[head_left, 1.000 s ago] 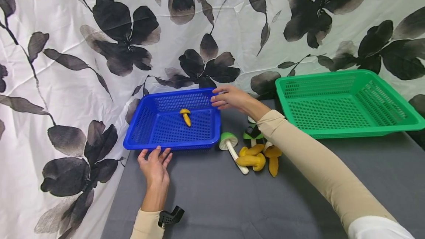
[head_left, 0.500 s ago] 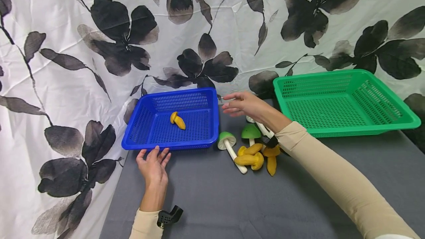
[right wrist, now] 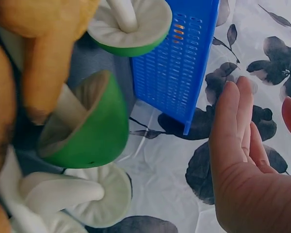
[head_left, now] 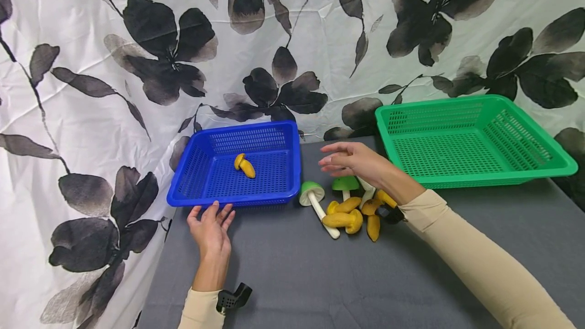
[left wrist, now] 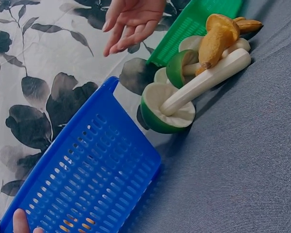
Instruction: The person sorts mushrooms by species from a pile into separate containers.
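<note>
Yellow mushroom (head_left: 245, 166) x1 in blue basket (head_left: 260, 200); green basket (head_left: 457, 151) x1; L hand (head_left: 212, 231), R hand (head_left: 358, 160): fingers loosely extended, 0 held.

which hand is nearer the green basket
Right: the right hand is left of the green basket, while the left hand is farther off, at the near rim of the blue basket.

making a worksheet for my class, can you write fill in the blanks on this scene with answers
The number of mushrooms lying in the blue basket is ____.
The hand nearer the blue basket is the person's ____ hand.
In the head view, the other basket is coloured ____.

Missing words: one; left; green
</note>
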### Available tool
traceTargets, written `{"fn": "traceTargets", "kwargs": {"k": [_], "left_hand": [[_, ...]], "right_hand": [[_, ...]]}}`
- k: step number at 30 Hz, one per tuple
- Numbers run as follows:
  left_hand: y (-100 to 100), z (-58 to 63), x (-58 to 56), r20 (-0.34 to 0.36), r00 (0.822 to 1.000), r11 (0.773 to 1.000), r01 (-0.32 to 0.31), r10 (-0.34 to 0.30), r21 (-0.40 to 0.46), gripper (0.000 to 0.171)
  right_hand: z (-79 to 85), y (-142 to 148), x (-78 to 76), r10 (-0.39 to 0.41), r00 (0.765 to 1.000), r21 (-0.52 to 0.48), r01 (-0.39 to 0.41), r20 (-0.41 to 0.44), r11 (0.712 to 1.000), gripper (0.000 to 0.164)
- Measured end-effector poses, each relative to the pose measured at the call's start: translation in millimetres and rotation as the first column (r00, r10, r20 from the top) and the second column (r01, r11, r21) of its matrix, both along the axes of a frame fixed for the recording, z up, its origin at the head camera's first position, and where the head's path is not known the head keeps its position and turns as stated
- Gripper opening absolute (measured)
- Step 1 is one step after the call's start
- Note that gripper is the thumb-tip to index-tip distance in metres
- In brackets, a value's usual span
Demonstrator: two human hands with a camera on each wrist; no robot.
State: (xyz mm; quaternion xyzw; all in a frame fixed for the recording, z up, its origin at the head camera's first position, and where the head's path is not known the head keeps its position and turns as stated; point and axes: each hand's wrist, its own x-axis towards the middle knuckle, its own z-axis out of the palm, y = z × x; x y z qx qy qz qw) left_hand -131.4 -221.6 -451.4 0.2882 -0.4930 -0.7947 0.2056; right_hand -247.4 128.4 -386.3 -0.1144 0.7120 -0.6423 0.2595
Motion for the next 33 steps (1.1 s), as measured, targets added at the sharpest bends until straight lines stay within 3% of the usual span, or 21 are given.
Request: {"fn": "traceTargets", "kwargs": {"k": [24,33], "left_hand": [[-0.1,-1.3,-0.8,-0.014,1.0,1.0,-0.003,0.003,0.0,0.051],[-0.6,-2.6,0.4,-0.017,1.0,1.0,0.005,-0.005,-0.014,0.053]], "right_hand": [[-24.6,35.3,41.8,-0.015,1.0,0.012,0.015,-0.001,1.0,0.054],[-37.2,44.5,48.7,0.079,0.995,0.004,-0.079,-0.062,0.997,0.052]]}}
